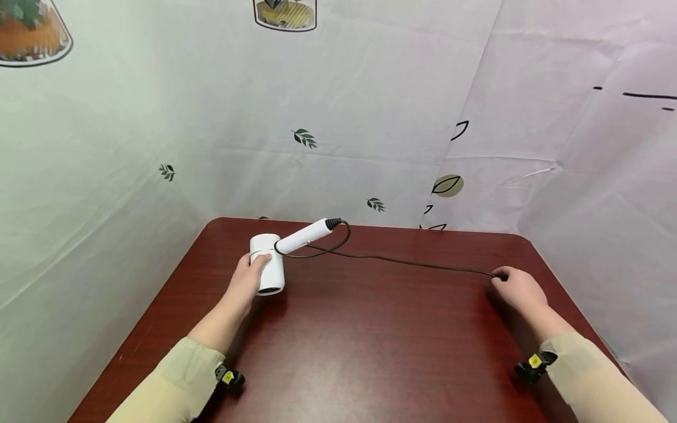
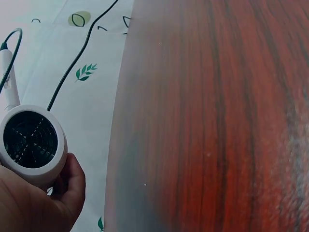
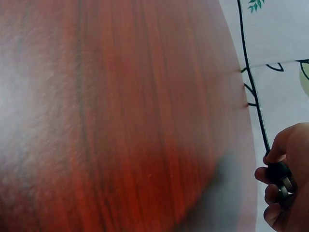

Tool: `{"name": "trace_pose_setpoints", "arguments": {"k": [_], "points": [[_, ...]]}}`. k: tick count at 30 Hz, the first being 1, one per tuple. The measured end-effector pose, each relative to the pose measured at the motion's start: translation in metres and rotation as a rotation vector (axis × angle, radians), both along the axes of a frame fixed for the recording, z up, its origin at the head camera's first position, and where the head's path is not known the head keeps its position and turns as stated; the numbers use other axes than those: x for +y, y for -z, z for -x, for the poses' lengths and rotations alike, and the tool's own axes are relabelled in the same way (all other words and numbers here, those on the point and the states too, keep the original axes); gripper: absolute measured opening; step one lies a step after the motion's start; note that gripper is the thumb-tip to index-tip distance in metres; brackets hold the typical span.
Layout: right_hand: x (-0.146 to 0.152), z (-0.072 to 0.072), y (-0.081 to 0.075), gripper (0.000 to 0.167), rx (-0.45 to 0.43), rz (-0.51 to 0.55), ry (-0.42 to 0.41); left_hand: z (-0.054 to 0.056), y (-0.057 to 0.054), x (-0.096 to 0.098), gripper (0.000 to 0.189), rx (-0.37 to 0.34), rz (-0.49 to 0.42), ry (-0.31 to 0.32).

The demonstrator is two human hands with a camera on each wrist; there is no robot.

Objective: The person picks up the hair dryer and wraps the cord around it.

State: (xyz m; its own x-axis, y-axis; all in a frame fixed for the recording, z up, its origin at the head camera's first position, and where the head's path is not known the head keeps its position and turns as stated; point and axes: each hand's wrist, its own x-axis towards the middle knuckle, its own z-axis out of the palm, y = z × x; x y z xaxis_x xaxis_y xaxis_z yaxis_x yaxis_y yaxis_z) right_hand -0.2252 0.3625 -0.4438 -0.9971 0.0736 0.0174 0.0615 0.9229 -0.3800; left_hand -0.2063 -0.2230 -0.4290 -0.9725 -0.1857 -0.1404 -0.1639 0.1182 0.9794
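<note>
A white hair dryer [image 1: 272, 273] is gripped round its barrel by my left hand [image 1: 247, 280], over the back left of the table. Its handle [image 1: 304, 236] points up and to the right. In the left wrist view the round dark grille [image 2: 30, 139] faces the camera, with the thumb and fingers curled about the barrel. A black cord [image 1: 402, 260] loops from the handle end and runs across to my right hand [image 1: 520, 289] at the right. That hand holds the black plug [image 3: 279, 173] at the cord's end, its fingers curled round it; the palm hides part of the plug.
The dark red wooden table [image 1: 370, 341] has rounded back corners. Pale printed sheeting [image 1: 338, 106] hangs behind it and along both sides. A small black camera is strapped to each sleeve cuff, the left camera [image 1: 230, 376] and the right camera [image 1: 535, 366].
</note>
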Motion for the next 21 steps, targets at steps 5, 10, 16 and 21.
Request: {"name": "trace_pose_setpoints", "arguments": {"k": [5, 10, 16, 21], "points": [[0.004, -0.003, 0.002, 0.035, -0.005, -0.002, 0.005, 0.002, 0.001, -0.003, 0.07, -0.004, -0.006, -0.038], [0.008, -0.006, 0.003, 0.033, 0.002, -0.005, 0.003, 0.003, 0.002, -0.006, 0.072, -0.003, 0.002, -0.078], [0.011, -0.011, 0.003, 0.03, 0.01, -0.017, -0.012, 0.004, 0.002, -0.011, 0.072, -0.01, 0.004, -0.123], [0.013, -0.014, 0.006, 0.029, 0.007, -0.016, -0.035, 0.005, 0.001, -0.012, 0.072, -0.002, 0.012, -0.156]]}}
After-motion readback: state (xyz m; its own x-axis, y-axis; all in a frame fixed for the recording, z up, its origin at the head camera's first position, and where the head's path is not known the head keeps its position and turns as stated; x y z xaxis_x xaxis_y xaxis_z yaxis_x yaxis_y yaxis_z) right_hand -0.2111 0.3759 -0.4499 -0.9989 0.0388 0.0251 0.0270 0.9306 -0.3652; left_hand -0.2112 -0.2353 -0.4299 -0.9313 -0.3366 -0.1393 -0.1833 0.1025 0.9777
